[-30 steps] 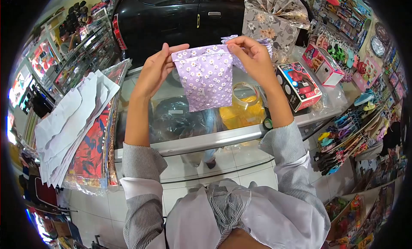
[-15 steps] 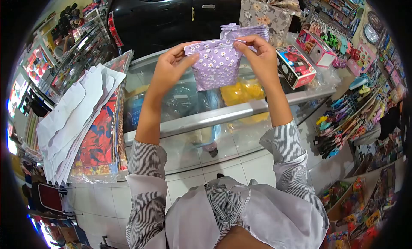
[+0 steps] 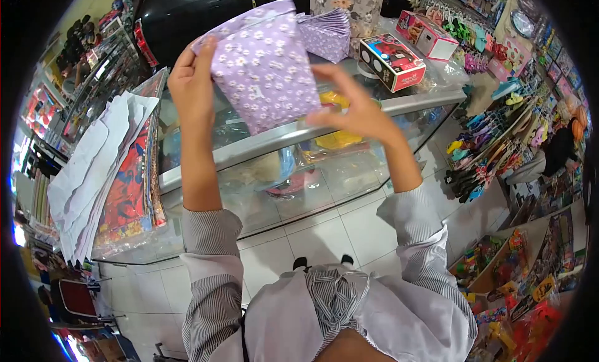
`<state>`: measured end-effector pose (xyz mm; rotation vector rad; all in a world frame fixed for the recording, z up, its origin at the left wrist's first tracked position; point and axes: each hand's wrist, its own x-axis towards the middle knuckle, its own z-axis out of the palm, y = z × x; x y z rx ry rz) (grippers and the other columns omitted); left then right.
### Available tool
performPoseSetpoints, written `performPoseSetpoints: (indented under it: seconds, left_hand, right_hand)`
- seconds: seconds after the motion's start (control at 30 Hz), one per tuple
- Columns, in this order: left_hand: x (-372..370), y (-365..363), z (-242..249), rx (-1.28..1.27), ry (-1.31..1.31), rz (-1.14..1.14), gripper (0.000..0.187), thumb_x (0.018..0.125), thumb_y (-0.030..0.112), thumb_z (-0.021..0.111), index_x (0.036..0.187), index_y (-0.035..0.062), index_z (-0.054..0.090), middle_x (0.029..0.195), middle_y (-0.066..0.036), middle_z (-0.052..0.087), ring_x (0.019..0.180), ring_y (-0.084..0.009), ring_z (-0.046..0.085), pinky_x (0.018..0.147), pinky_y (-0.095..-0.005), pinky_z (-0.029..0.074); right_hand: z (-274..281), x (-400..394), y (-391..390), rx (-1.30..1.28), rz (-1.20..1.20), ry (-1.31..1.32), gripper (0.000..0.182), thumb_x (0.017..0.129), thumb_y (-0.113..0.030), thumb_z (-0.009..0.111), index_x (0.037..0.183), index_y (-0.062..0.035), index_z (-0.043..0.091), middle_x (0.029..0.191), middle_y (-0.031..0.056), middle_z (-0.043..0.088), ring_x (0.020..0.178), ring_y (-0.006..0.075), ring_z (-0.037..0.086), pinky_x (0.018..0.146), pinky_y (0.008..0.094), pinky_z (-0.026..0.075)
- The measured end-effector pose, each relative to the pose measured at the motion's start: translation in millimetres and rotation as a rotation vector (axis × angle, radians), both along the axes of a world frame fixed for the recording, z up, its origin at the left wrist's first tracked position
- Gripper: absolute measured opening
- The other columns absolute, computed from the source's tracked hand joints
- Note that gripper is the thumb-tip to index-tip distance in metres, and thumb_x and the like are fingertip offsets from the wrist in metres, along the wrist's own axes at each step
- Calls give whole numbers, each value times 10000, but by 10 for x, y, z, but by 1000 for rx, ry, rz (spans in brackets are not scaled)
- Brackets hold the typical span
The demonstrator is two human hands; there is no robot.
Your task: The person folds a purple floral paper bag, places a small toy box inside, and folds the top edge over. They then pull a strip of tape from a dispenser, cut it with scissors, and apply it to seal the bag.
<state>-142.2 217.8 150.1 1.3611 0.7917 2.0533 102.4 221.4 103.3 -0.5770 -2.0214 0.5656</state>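
My left hand (image 3: 193,90) grips a purple gift bag (image 3: 267,75) with white daisies by its upper left corner, thumb on the near face. The bag is tilted and held up above the glass counter. Just right of the bag is my right hand (image 3: 359,109), slightly blurred, its thumb and fingers apart with nothing between them. Behind the bag, a second purple daisy-print package (image 3: 327,39) with a pleated top is partly covered.
The glass display counter (image 3: 349,122) has a metal front edge. White paper sheets (image 3: 100,156) lie on patterned wrapping sheets (image 3: 138,181) at left. Toward the right stand a red-and-black box (image 3: 394,61), a pink box (image 3: 427,34) and a large floral package (image 3: 346,9). Hair accessories (image 3: 493,137) hang beyond.
My right hand has let go of the bag's top edge and moved down beside it. My left hand has moved left, and the bag is now tilted and closer to me.
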Motion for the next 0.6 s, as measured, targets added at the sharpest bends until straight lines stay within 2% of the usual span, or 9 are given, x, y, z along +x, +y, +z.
performPoseSetpoints:
  seconds: [0.07,0.1,0.17,0.27,0.4,0.43,0.53,0.6]
  left_hand:
    - [-55,4,-58,-29,-3,76,260,869,165,618,1049,-22,616,912,-36,649,788,-55,576,698,-182,439]
    - [-84,-12,-90,-56,50,169,269,866,183,625,1045,-17,619,916,-26,647,768,-55,573,682,-182,437]
    - [-195,-23,-200,-65,10,218,277,863,192,631,1047,-14,618,918,-25,646,761,-58,572,674,-182,435]
    - [-300,-185,-262,-97,-78,272,231,867,150,619,1024,-19,617,903,-36,643,782,-69,577,690,-204,453]
    - [-481,-408,-346,-65,-130,393,223,873,173,613,1009,-4,614,884,-33,642,744,-77,590,649,-202,466]
    - [-520,-460,-358,-69,-140,414,222,874,177,612,1004,-3,614,889,-36,644,741,-79,593,644,-202,468]
    - [-615,-517,-349,-56,-160,430,222,880,178,599,1007,-5,608,919,-55,651,749,-90,608,637,-207,481]
    - [-678,-543,-371,-74,-187,412,228,880,173,597,1016,-10,604,930,-63,652,762,-95,614,644,-216,488]
  right_hand:
    - [-370,-18,118,27,104,-29,485,832,-202,633,1241,-42,428,1190,110,535,1092,238,522,921,351,404]
    - [-509,-4,170,-11,71,-15,440,835,-191,623,1213,-42,455,1149,116,558,1070,249,535,899,353,411]
    - [-659,53,261,-84,6,11,353,842,-169,604,1157,-42,508,1069,128,604,1026,271,560,854,357,424]
    - [-684,107,311,-40,34,-144,228,853,-113,583,1062,-23,573,953,109,636,921,214,606,836,316,426]
    - [-828,30,388,284,-68,-82,123,822,-88,592,914,-14,625,868,123,641,783,280,599,720,357,446]
    - [-830,18,377,252,-69,-63,118,809,-85,598,897,-14,629,854,121,643,792,302,589,726,367,446]
    - [-843,-31,412,314,-114,-60,114,813,-87,594,898,-23,635,834,116,644,797,292,592,725,366,443]
    - [-843,-67,402,279,-182,-122,129,812,-87,592,922,-33,634,899,107,634,833,290,591,752,373,432]
